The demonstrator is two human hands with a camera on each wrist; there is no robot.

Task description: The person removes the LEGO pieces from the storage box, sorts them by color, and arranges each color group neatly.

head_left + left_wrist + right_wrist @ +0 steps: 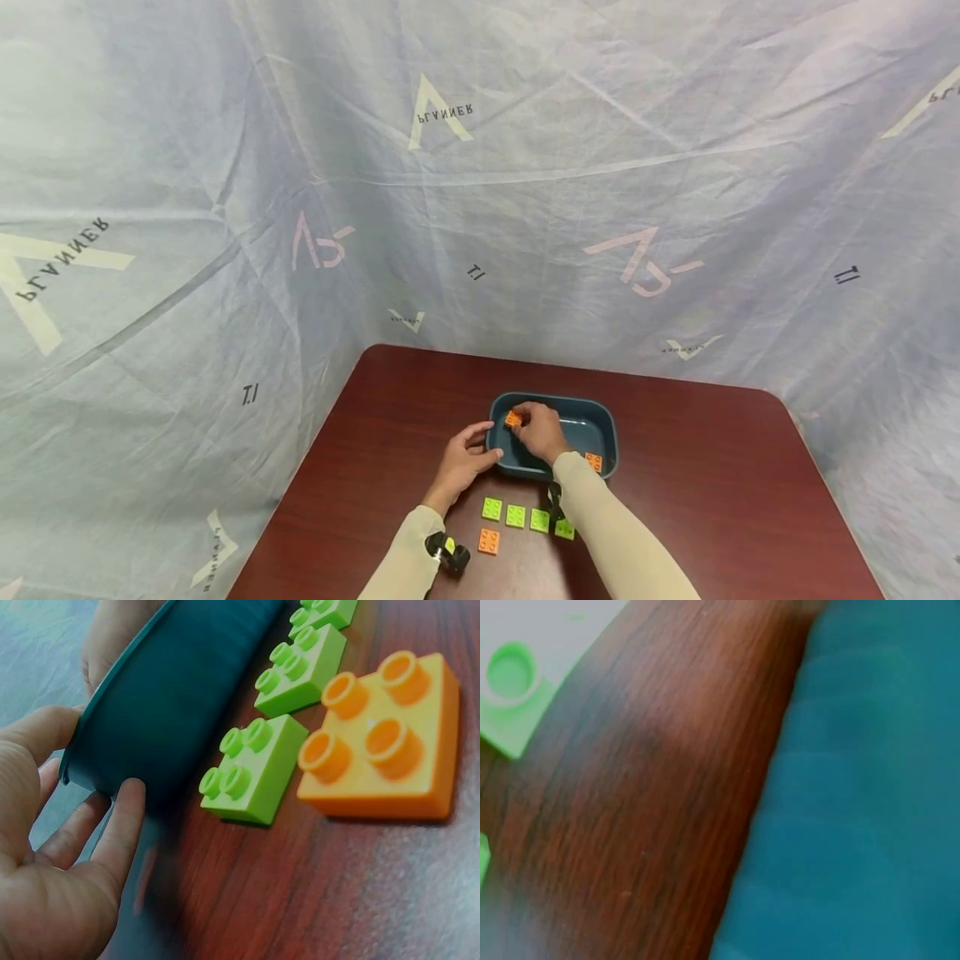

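Over the left part of a dark teal plastic tub, my right hand pinches an orange building brick. A second orange brick lies in the tub's near right corner. My left hand touches the tub's left end with spread, fairly straight fingers. In the left wrist view its fingertips rest against the outer wall. The right wrist view has the tub's blurred side but not the hand.
Several lime-green bricks line up in front of the tub, one partly behind my right forearm. Nearer me lies another orange brick, large in the left wrist view. All stand on a reddish-brown table, with a grey printed sheet hanging behind.
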